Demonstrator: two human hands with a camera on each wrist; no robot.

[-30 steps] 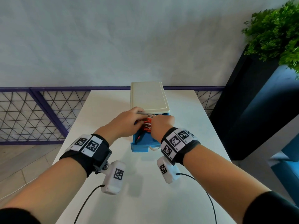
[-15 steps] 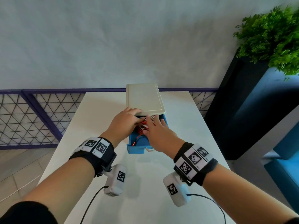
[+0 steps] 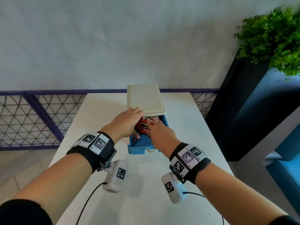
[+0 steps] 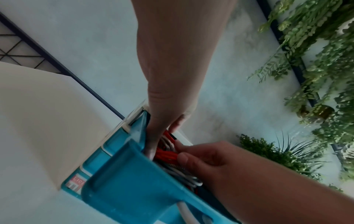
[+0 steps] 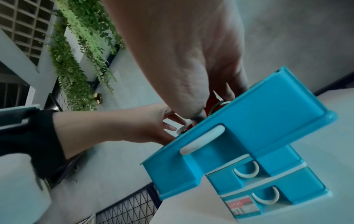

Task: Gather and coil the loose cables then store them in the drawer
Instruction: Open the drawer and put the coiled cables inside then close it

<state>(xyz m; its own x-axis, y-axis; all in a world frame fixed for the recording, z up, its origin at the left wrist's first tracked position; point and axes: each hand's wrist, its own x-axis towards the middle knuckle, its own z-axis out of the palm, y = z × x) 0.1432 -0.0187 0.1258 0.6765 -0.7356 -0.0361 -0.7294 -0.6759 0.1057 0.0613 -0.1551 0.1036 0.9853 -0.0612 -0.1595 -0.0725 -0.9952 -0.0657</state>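
Note:
A small blue drawer unit with a cream top (image 3: pixel 144 99) stands mid-table. Its top drawer (image 3: pixel 138 148) is pulled out and holds a tangle of red and white cables (image 3: pixel 142 125). My left hand (image 3: pixel 140 120) reaches in from the left, fingers down along the drawer's left wall and on the cables (image 4: pixel 166 153). My right hand (image 3: pixel 153 122) comes in from the right with fingers stretched onto the red strands. In the right wrist view the drawer front (image 5: pixel 258 121) hides most of the cables (image 5: pixel 212 103) and the fingertips of both hands.
The unit has two shut lower drawers (image 5: pixel 254 171) with white handles. The white table (image 3: pixel 186 120) has a railing (image 3: pixel 32 120) on its left and far sides. A dark planter with greenery (image 3: pixel 276 38) stands at the right. Camera leads (image 3: pixel 87 202) trail beneath my wrists.
My right hand has uncurled from a loose fist over the drawer and its fingers now lie further in on the cables. The left hand stays at the drawer's left side.

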